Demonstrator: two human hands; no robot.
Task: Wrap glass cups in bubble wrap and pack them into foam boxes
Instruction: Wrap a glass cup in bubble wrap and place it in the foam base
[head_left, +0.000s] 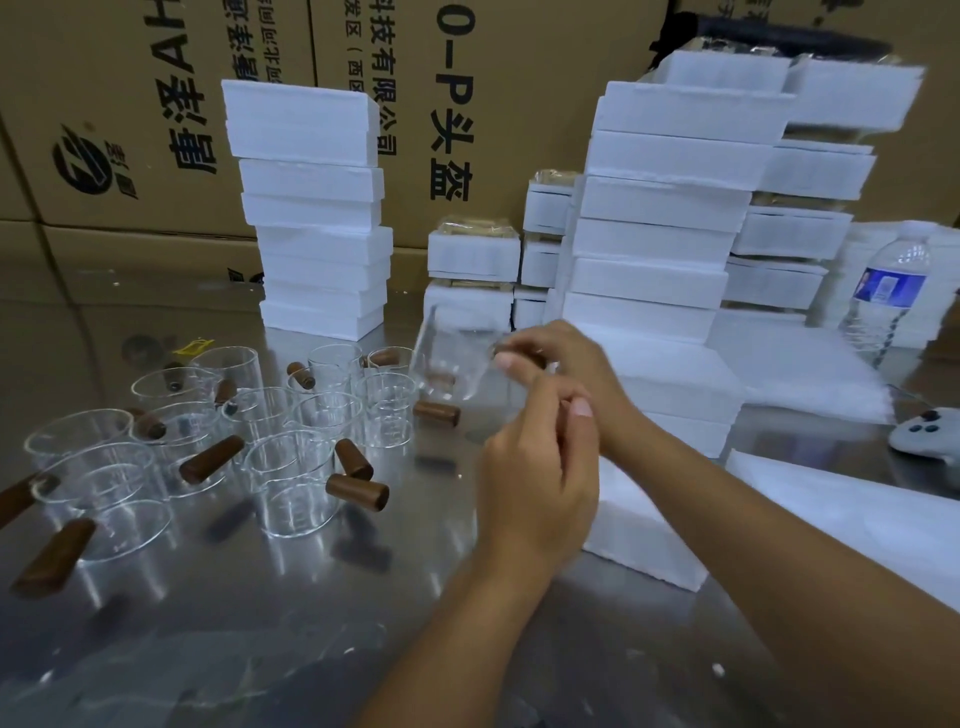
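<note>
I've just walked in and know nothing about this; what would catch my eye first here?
Probably the crowd of clear glass cups with brown handles, standing on the shiny metal table at the left. Behind them rise tall stacks of white foam boxes against cardboard cartons, and in the middle the right hand pinches one lifted cup, with the left hand close below it.
</note>
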